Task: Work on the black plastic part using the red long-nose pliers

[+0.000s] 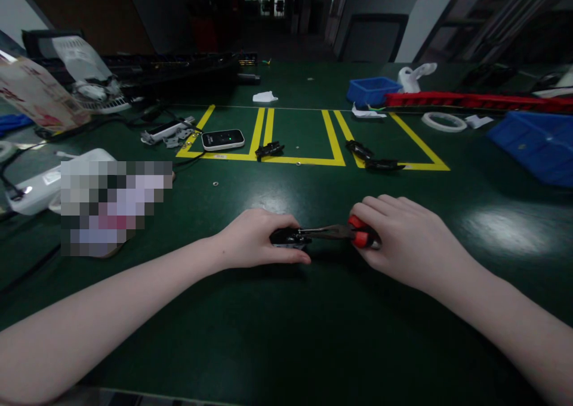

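My left fingers (290,255) grasp a small black part (286,237); my right fingers (364,206) clench red-handled metal pliers (333,232).

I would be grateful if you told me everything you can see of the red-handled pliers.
The pliers have red grips with some black and a dull, dark, metallic-looking nose that narrows towards the tips. The right hand wraps the grips, hiding much of them. The tool lies roughly level, nose pointing left, in front of the person. Its tips reach the small black part in the left hand; whether they clamp it is unclear.
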`<action>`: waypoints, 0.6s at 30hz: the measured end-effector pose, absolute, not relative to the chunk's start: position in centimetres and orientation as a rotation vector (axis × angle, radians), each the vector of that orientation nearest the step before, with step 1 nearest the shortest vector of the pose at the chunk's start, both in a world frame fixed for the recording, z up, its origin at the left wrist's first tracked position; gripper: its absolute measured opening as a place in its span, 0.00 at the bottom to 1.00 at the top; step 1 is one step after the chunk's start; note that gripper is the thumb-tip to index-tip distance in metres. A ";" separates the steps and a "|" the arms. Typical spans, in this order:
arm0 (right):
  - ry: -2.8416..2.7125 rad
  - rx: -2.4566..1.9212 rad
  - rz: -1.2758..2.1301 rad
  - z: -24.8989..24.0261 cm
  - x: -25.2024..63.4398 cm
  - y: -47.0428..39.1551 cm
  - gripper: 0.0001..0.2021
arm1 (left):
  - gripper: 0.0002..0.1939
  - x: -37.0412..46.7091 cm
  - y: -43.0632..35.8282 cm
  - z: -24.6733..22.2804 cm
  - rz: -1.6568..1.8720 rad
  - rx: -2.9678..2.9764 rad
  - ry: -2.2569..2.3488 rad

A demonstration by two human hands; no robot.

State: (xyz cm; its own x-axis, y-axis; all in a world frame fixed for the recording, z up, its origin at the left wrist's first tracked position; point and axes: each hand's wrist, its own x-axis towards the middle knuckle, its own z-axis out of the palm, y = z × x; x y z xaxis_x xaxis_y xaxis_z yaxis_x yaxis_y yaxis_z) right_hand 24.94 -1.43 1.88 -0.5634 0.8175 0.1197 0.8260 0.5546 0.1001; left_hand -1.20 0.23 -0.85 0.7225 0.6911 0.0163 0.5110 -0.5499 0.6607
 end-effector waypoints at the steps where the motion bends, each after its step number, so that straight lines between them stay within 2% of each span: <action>1: -2.712 -1.440 -0.216 1.9 24.9 -1.4 0.07 | 0.22 -1.2 0.2 -0.9 0.364 2.279 0.908; 18: -2.694 -1.497 0.060 2.0 24.4 -1.5 0.03 | 0.22 -1.2 0.2 -0.7 0.384 2.284 0.894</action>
State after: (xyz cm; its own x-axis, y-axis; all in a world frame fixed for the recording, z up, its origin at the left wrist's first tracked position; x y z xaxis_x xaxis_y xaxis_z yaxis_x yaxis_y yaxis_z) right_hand 24.39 -1.46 1.96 -0.5270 0.8492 0.0332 0.8469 0.5280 -0.0626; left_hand -1.16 0.24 -0.67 0.7250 0.6879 0.0341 0.4985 -0.5582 0.6633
